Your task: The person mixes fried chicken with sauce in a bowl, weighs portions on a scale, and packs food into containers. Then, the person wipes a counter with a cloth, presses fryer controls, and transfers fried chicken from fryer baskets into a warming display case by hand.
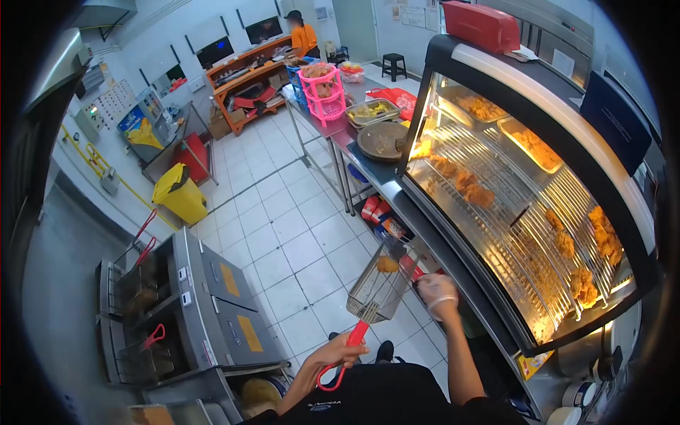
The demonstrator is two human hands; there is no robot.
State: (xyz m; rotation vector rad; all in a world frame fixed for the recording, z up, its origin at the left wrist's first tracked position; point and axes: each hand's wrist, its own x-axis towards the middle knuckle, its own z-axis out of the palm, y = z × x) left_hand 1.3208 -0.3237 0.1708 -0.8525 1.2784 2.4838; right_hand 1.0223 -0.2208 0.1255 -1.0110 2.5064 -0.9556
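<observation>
In the head view, my left hand (341, 353) is closed round the red handle of a wire fryer basket (370, 290). The basket is in front of me over the tiled floor. A piece of fried food (387, 264) shows at its far end. My right hand (438, 292), in a clear plastic glove, grips a red-handled tool (409, 267) with a dark head, which reaches over the basket's far end. The tool's exact kind cannot be made out. Close by on the right stands a lit glass display warmer (453, 219) with fried chicken (471, 190) on wire racks.
Two fryers with red-handled baskets (154, 335) stand at left, beside a grey cabinet (225, 273). A yellow bin (180, 193) is farther back. The steel counter holds a round wooden board (382, 140) and a pink basket (322, 95). An orange-shirted person (304, 40) stands at the back.
</observation>
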